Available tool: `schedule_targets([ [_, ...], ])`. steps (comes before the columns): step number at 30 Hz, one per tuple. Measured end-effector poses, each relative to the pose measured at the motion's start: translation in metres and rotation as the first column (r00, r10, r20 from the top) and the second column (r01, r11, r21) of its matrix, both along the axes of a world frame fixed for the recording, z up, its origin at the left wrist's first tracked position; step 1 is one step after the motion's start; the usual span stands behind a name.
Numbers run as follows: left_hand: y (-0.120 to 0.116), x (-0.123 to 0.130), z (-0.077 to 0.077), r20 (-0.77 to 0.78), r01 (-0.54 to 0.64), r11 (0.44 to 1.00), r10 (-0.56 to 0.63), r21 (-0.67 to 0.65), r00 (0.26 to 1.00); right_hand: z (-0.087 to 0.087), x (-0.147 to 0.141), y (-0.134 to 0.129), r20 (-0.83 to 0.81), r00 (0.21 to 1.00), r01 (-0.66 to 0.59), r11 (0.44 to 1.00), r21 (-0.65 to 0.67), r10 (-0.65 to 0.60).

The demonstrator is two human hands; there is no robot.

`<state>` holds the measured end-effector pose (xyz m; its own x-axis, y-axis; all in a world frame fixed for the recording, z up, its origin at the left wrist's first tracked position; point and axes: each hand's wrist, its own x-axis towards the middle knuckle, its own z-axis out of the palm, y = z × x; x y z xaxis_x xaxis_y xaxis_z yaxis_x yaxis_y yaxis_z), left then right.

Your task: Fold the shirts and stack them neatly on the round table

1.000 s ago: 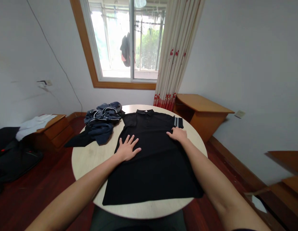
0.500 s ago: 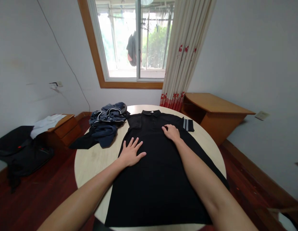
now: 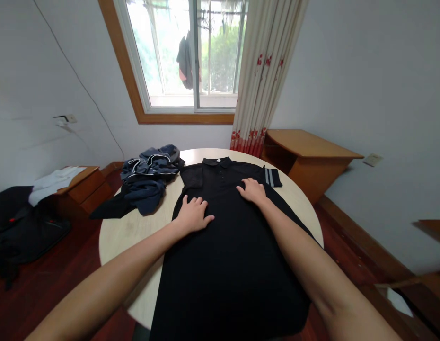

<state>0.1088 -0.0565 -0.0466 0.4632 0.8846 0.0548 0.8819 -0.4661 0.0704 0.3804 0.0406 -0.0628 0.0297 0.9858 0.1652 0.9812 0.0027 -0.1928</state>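
A black polo shirt lies spread front up on the round table, its collar at the far side and its lower part reaching the near edge. The sleeve on the right has two grey stripes. My left hand rests on the shirt's left side below the sleeve, its fingers apart and slightly bent. On the right of the chest, below the buttons, lies my right hand, thumb apart and fingers a little curved. No cloth is visibly pinched in either hand.
A heap of dark blue and grey clothes sits at the table's back left. Beyond the table are a wooden desk, a curtain and a window. On the left, a black bag lies beside a small wooden cabinet.
The view has shifted slightly right and down. My left hand's spread fingers have drawn in and bent. My right hand stays near the same spot on the chest. The shirt's hem sits nearer to me.
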Motion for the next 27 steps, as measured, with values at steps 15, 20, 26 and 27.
schedule_targets([
  [15,0.165,-0.004,0.001,-0.205,0.023,0.990,0.006,0.140,0.979,-0.023,0.112,0.077,-0.013,0.989,0.147,0.981,-0.126,-0.150],
  [20,0.177,-0.028,0.006,-0.177,-0.362,0.929,0.371,0.083,0.912,-0.027,0.121,0.078,-0.018,0.970,0.235,0.959,-0.161,-0.241],
  [26,0.176,-0.025,0.025,-0.300,-0.481,0.875,0.473,0.051,0.828,-0.005,0.119,0.082,0.095,0.936,0.352,0.888,-0.295,-0.339],
  [27,0.174,-0.019,0.027,-0.320,-0.445,0.891,0.447,0.083,0.835,0.000,0.113,0.083,0.124,0.922,0.386,0.870,-0.308,-0.366],
])
